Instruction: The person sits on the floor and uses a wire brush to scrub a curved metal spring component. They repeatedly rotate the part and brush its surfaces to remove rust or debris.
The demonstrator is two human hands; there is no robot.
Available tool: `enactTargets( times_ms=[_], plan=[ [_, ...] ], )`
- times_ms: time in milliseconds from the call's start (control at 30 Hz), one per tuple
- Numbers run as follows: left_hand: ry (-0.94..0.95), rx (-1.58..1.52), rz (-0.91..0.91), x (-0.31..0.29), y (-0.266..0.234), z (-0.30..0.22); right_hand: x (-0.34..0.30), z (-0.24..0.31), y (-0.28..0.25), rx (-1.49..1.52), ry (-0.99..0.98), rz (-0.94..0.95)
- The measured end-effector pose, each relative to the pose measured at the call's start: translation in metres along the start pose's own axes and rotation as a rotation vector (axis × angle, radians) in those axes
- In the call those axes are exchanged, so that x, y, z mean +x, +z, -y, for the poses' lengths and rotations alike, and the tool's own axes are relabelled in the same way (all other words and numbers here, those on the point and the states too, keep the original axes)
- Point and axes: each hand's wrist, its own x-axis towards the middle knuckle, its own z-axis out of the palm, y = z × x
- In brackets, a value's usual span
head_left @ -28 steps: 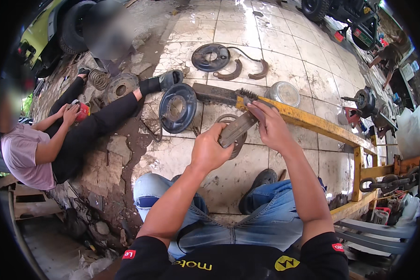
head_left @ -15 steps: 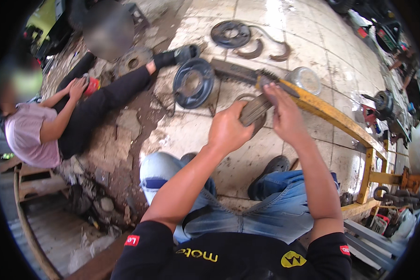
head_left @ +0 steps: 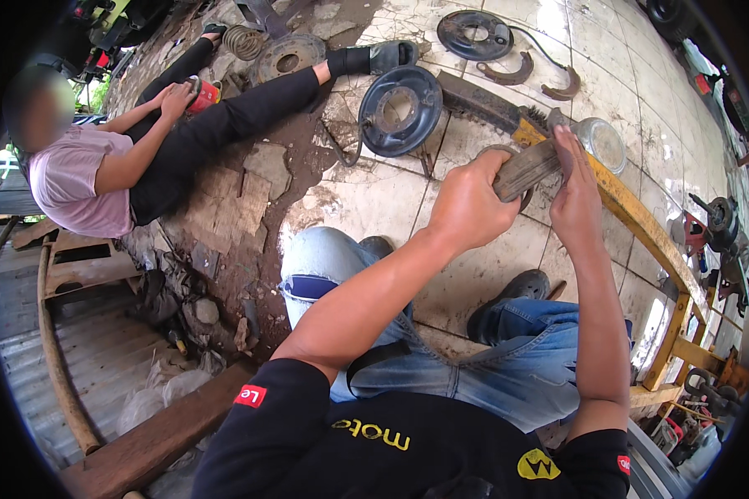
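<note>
A worn, curved brake shoe (head_left: 526,172) is gripped in my left hand (head_left: 477,204), its brown lined face turned up. Against its far right end I press my right hand (head_left: 576,195), the fingers held straight and close together. A thin dark grey sheet (head_left: 558,118) pokes out past those fingertips; its kind is hard to make out. Just beyond my hands lie a black-bristled wire brush (head_left: 534,116) and a yellow metal frame (head_left: 632,206). A black round backing plate (head_left: 400,111) rests on the tiles to the left of them.
Two more brake shoes (head_left: 508,70) and a second backing plate (head_left: 475,35) lie farther off on the tiles. A clear round container (head_left: 601,145) stands by the yellow frame. At left a person (head_left: 79,179) sits with legs stretched out, holding a red can (head_left: 203,94).
The view has shifted, so everything sits farther right or lower down in places. My left hand keeps its grip on the brake shoe, and my right hand stays pressed at its end.
</note>
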Motion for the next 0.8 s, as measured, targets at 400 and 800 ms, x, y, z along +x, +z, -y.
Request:
enactTargets(
  times_ms=[400,800],
  plan=[
    [-0.452,-0.764,0.043,0.011,-0.009,0.002,0.004,-0.011,-0.001,-0.094,0.055,-0.128],
    [-0.575,-0.900,0.105,0.011,-0.012,0.005,0.002,-0.013,0.007,-0.271,0.111,0.050]
  ],
)
